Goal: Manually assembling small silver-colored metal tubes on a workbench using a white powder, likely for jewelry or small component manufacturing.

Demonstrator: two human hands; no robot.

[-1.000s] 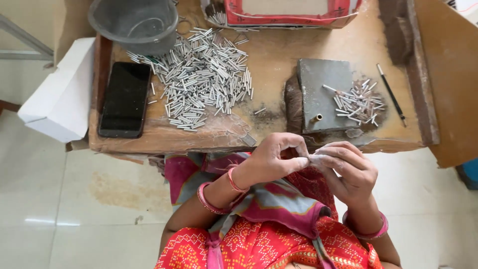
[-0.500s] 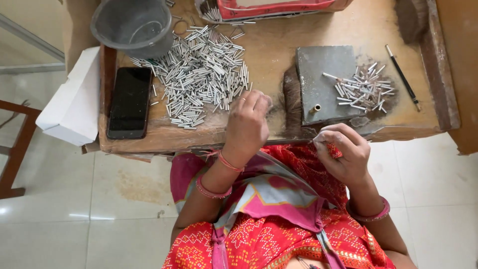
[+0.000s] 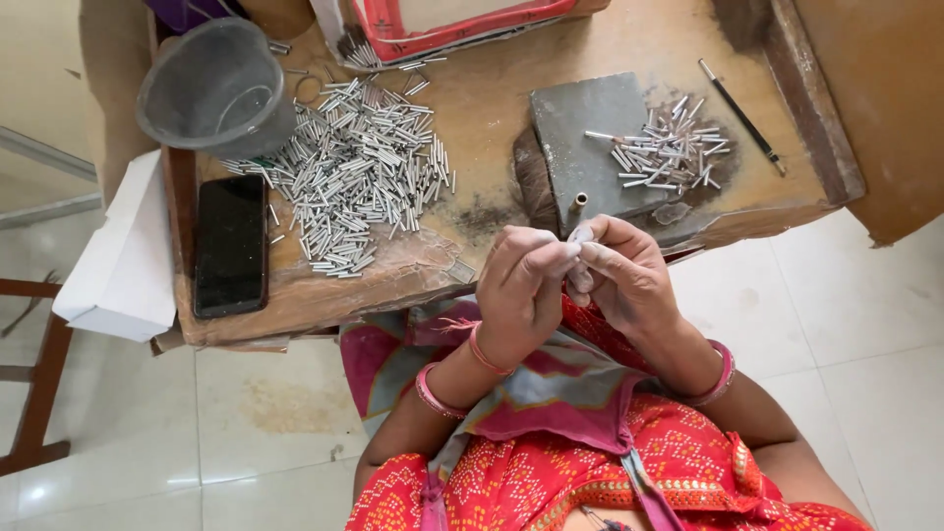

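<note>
Change since half a second back: left hand (image 3: 521, 285), then reaching out over the bench (image 3: 413, 265) edge toward the loose tubes, is now drawn back and joined to the right hand (image 3: 624, 280) just in front of the body; a fresh piece appears to have been fetched and brought in for work, by judgement. Left hand: fingers curled narrow, tips pinched against the right fingertips (image 3: 580, 236). Right hand: likewise closed to a pinch; a small pale piece shows between the two, too small to tell its kind. Just beyond the hands: grey metal block (image 3: 590, 138) with a short upright peg (image 3: 578, 205). On and beside the block: small heap of tubes (image 3: 669, 147). Farther left: large heap of silver tubes (image 3: 354, 177), grey plastic bowl (image 3: 216, 88), black phone (image 3: 231, 246)
</note>
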